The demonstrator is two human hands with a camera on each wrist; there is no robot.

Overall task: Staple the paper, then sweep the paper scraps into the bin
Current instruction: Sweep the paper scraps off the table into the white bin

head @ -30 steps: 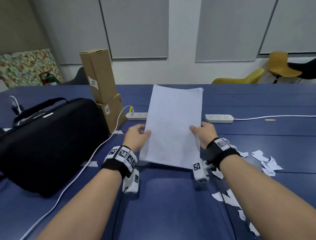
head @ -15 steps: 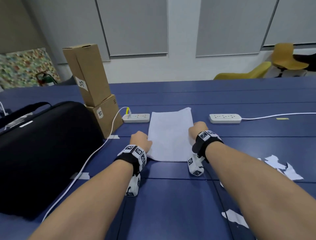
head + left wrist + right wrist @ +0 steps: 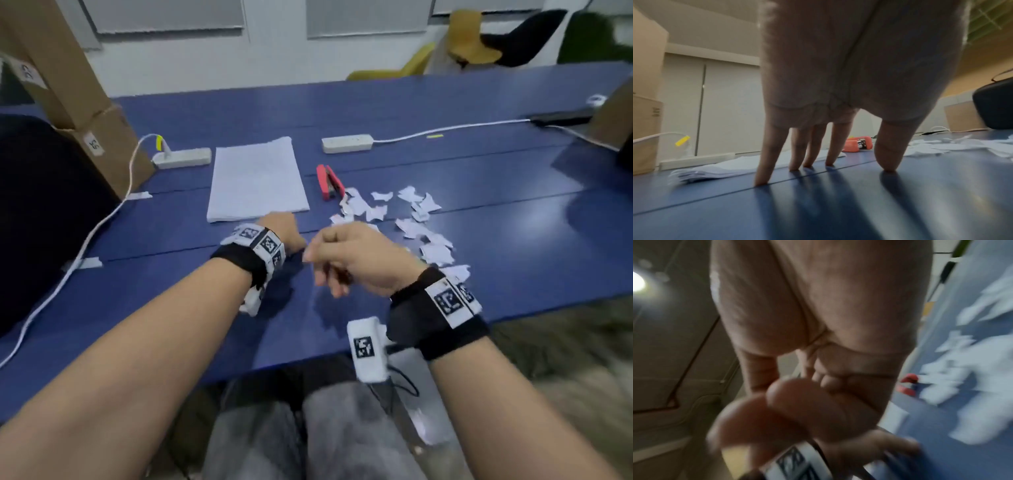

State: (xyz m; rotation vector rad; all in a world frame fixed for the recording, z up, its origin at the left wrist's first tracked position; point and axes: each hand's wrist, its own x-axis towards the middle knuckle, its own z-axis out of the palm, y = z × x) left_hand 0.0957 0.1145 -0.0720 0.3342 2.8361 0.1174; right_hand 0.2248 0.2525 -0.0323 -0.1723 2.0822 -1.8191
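A stack of white paper (image 3: 257, 181) lies flat on the blue table (image 3: 479, 192); the left wrist view shows it (image 3: 731, 165) low behind my fingers. A red stapler (image 3: 329, 181) lies just right of it, also seen as the stapler (image 3: 858, 143) in the left wrist view and blurred (image 3: 907, 384) in the right one. Torn white scraps (image 3: 411, 222) are scattered right of the stapler. My left hand (image 3: 284, 233) stands on straight fingertips (image 3: 761, 180) on the table, just short of the paper's near edge. My right hand (image 3: 342, 260) hovers beside it, fingers curled, holding nothing.
Two white power strips (image 3: 181, 158) (image 3: 346, 143) lie behind the paper, with a white cable trailing left. Cardboard boxes (image 3: 102, 147) and a black bag (image 3: 44, 212) stand at the left. The table's near edge (image 3: 308, 359) runs just under my right wrist.
The paper, held upright and then lowered, now lies flat. Both hands have let go and drawn back toward me. The view has swung down and right, showing the stapler and scraps.
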